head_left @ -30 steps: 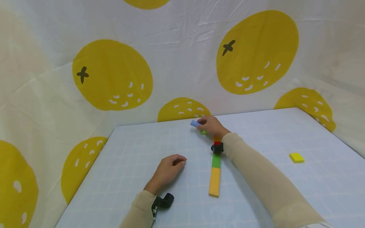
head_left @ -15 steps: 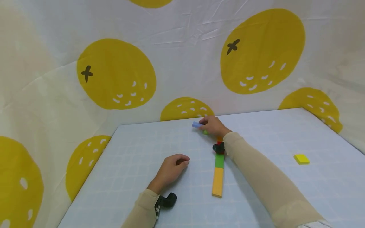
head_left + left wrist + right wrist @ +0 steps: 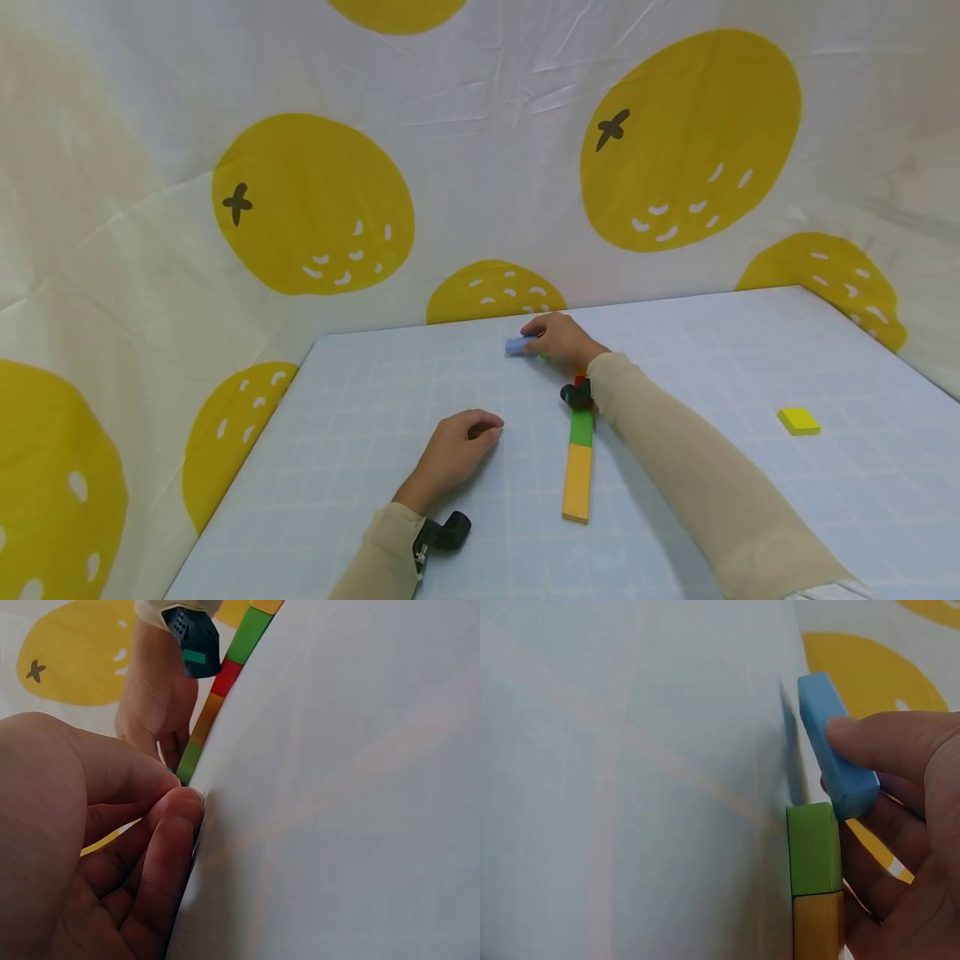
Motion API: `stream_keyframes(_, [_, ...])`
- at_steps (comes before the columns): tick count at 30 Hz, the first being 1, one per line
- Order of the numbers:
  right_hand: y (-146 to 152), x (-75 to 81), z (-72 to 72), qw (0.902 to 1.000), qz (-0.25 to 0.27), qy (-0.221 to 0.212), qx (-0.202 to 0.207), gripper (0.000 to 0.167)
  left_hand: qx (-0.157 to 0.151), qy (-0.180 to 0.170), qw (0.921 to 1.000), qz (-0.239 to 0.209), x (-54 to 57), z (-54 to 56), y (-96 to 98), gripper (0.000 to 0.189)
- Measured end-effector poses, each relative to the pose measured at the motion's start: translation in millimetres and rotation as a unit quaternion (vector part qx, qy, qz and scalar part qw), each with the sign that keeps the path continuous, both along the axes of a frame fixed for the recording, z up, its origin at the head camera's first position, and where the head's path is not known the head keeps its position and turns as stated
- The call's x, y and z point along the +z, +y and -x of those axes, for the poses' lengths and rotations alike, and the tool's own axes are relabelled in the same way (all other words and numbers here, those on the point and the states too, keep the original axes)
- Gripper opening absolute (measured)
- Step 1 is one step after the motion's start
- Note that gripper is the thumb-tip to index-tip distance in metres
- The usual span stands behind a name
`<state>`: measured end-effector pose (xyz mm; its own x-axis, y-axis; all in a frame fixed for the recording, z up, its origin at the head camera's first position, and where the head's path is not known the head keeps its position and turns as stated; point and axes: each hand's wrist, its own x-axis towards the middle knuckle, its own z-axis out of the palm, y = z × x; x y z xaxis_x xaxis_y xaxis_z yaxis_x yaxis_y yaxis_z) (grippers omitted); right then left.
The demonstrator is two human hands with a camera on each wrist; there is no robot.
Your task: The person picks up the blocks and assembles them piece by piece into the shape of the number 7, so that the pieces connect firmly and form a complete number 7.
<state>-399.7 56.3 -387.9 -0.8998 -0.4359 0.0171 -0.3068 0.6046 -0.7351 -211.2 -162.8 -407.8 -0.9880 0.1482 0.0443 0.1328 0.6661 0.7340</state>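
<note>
My right hand (image 3: pixel 561 337) pinches a blue rectangular block (image 3: pixel 821 705) between thumb and fingers at the far end of a row of blocks. In the right wrist view the blue block is slightly tilted, just beyond a light green block (image 3: pixel 814 847); whether the two touch I cannot tell. An orange block (image 3: pixel 817 922) adjoins that green one. Nearer along the row come a red block (image 3: pixel 227 678), a green block (image 3: pixel 581 427) and a long yellow-orange block (image 3: pixel 577 483). My left hand (image 3: pixel 452 450) rests left of the row, fingers loosely curled, holding nothing.
A yellow square block (image 3: pixel 798 421) lies apart on the right of the pale gridded tabletop (image 3: pixel 697 358). Behind the table's far edge hangs a white cloth (image 3: pixel 495 183) printed with large yellow fruit. My right forearm passes over the table beside the row.
The blue block has come down towards the table and turned flatter, with my right hand still pinching it. The head view has shifted slightly; my left hand stays in place.
</note>
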Motion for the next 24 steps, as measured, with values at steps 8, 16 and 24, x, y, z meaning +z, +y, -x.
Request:
stream_keyframes(8, [-1.5, 0.6, -0.6, 0.9993, -0.025, 0.018, 0.019, 0.036, -0.004, 0.003, 1.0000, -0.001, -2.0, 0.5, -0.9, 0.015])
stream_keyframes(16, [0.5, 4.7, 1.1, 0.9975, -0.061, 0.013, 0.033, 0.037, -0.010, 0.003, 0.9999, -0.006, 0.5, 1.5, -1.1, 0.016])
stream_keyframes(24, [0.7, 5.6, -0.3, 0.9971, -0.066, 0.012, 0.036, 0.039, -0.012, 0.006, 0.9999, -0.008, 1.2, 0.0, -2.1, 0.016])
